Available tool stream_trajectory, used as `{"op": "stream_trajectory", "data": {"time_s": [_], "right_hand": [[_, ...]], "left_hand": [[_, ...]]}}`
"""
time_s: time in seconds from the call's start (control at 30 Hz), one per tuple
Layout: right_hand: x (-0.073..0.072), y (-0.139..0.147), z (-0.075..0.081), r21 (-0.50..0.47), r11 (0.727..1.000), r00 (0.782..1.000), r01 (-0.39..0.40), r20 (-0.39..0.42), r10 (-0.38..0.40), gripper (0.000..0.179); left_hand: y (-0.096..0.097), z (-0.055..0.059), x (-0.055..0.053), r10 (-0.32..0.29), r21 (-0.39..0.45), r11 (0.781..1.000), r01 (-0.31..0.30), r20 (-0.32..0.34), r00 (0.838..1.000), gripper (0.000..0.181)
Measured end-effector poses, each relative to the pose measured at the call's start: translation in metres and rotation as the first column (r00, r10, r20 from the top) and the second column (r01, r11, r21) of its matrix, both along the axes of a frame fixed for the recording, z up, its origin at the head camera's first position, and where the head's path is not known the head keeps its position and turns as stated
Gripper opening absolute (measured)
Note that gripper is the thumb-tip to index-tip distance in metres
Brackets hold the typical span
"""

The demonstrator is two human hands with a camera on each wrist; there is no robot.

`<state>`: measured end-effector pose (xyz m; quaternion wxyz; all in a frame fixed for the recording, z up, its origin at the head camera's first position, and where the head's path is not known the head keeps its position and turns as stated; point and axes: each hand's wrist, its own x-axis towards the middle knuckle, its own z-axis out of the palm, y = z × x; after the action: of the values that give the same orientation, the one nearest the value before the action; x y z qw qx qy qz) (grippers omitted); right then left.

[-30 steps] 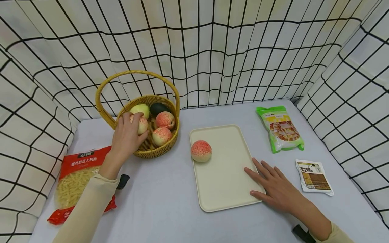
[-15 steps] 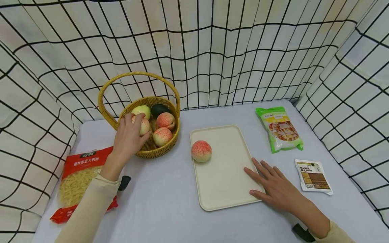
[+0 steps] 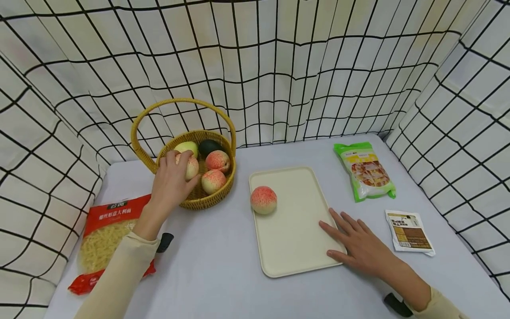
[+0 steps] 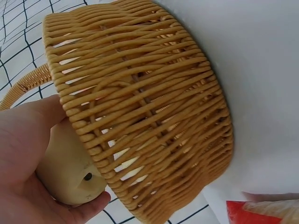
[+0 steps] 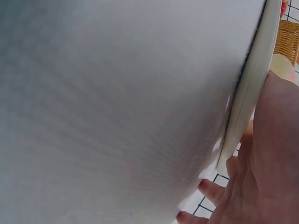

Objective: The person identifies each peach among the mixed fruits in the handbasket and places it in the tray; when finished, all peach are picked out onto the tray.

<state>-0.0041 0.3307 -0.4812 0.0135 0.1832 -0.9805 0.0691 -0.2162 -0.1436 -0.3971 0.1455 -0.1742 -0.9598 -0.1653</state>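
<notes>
My left hand [image 3: 171,181] reaches over the near left rim of a yellow wicker basket [image 3: 203,203] and grips a pale peach with red speckles [image 3: 192,167]. In the left wrist view, thumb and fingers curl round that peach [image 4: 70,163] beside the basket's woven wall [image 4: 140,102]. Two more peaches, one lower [image 3: 214,181] and one higher [image 3: 218,161], lie inside with a green fruit [image 3: 187,147] and a dark avocado-like fruit [image 3: 209,147]. My right hand [image 3: 358,243] rests with spread fingers on the right edge of a cream tray [image 3: 295,239]. Another peach [image 3: 264,200] sits at the tray's left edge.
A red bag of spiral pasta [image 3: 107,239] lies at the left, partly under the left forearm. On the right are a green food packet [image 3: 366,170] and a small white and brown packet [image 3: 410,232]. Black grid netting over white cloth [image 3: 275,88] walls the table.
The head view has tilted up slightly, so everything sits a little lower in it. Left hand stays on the peach in the basket; right hand stays at the tray's edge.
</notes>
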Motion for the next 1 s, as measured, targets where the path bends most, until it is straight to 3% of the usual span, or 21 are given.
{"op": "stream_trajectory", "data": {"time_s": [0.33, 1.0], "right_hand": [[0.001, -0.002, 0.003, 0.013, 1.000, 1.000, 0.006, 0.003, -0.006, 0.072], [0.002, -0.002, 0.000, 0.022, 1.000, 1.000, 0.009, 0.007, -0.009, 0.072]], "left_hand": [[0.007, 0.007, 0.001, -0.017, 0.014, 1.000, 0.017, -0.001, 1.000, 0.064], [0.020, 0.007, 0.002, -0.073, 0.010, 0.997, 0.073, -0.026, 0.997, 0.064]]}}
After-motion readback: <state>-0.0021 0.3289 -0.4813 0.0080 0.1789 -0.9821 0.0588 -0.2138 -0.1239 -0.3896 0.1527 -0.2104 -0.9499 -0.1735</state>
